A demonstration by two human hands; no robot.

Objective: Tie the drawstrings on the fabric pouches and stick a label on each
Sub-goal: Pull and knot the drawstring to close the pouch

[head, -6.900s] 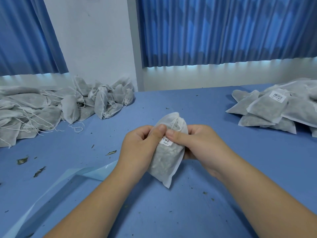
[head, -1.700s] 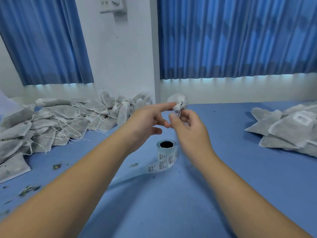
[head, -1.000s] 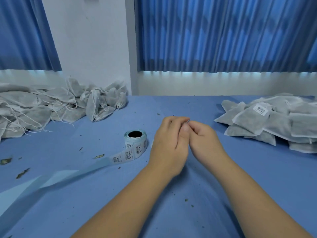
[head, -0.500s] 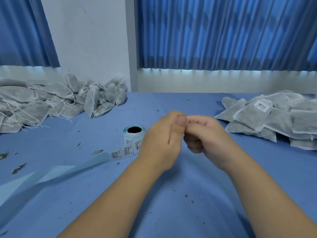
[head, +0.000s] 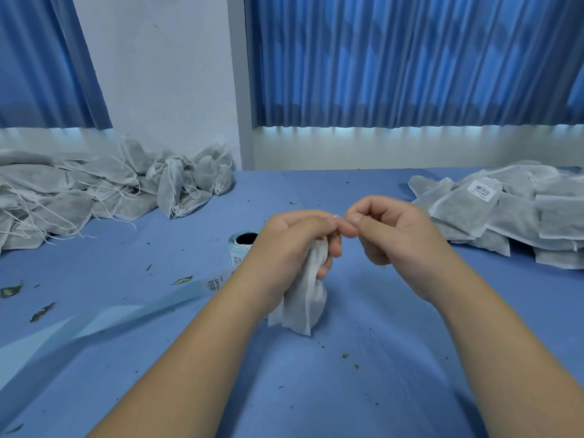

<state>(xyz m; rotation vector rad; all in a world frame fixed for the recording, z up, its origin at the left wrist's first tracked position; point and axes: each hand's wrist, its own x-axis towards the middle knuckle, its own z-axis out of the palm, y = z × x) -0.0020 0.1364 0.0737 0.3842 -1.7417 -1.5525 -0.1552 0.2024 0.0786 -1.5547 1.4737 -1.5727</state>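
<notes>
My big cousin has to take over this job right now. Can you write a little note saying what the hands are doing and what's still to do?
Left hand: closed around the neck of a small white fabric pouch that hangs above the blue table.
Right hand: fingertips pinched beside the left thumb, seemingly on the drawstring; the string itself is too fine to see.
Roll of barcode labels: behind the left hand, strip trailing left.
Done: flat pouches stacked on the right, one showing a label.
Left: finish this knot, label this pouch, then the loose-stringed heap of pouches on the left.
</notes>
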